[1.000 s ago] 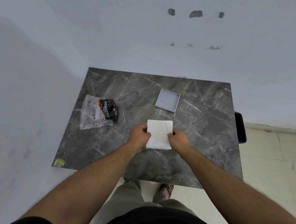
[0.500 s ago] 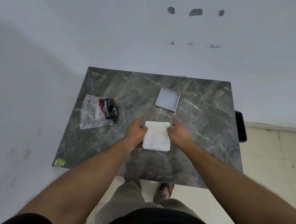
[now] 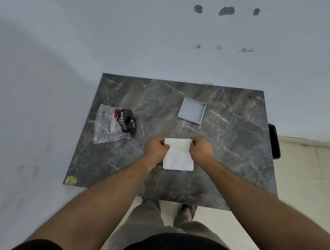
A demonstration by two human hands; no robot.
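Observation:
A white folded napkin (image 3: 178, 158) lies on the dark marble table (image 3: 226, 141), near the middle. My left hand (image 3: 156, 148) pinches its far left corner and my right hand (image 3: 201, 148) pinches its far right corner. The far edge is lifted a little and bent toward me, while the near part lies flat on the table. My fingertips are hidden under the napkin's edge.
A shallow grey square tray (image 3: 192, 113) sits beyond the napkin. At the left lies a clear plastic bag (image 3: 111, 124) with a dark Dove wrapper inside. White walls close the left and far sides. A black object (image 3: 274, 141) stands past the table's right edge.
Both hands slid from the napkin's sides up to its far corners and took hold of them, lifting the far edge.

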